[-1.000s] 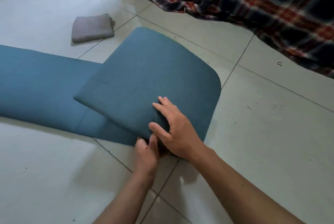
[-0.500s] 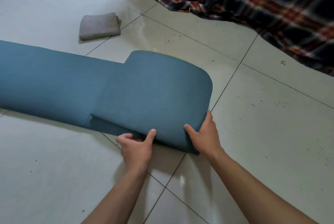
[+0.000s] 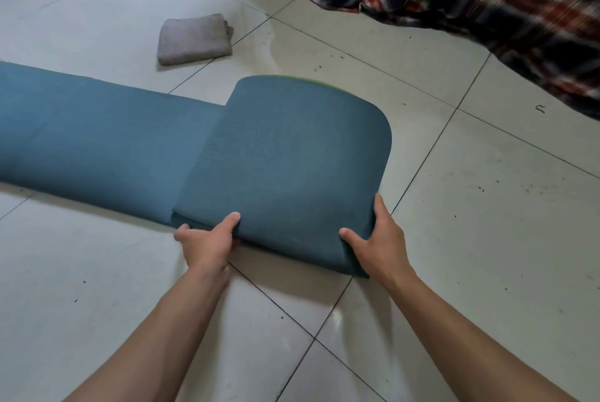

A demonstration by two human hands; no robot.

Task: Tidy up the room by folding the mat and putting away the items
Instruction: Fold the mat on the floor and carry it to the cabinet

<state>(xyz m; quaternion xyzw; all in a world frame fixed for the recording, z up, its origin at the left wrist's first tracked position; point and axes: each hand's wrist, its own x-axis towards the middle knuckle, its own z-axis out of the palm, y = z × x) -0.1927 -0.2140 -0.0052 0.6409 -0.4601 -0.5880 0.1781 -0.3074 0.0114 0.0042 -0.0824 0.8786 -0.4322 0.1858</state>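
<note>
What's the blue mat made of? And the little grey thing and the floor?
The blue mat looks like padded foam under a matte woven cover: it bends in a thick round fold, with a green edge showing. The grey thing seems to be folded cloth, fuzzy and dull. The floor looks like glossy ceramic tile: grout lines and shiny reflections.

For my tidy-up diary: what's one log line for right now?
mat: partly folded | left hand: grips fold edge | right hand: grips fold corner | grey cloth: on floor
</note>
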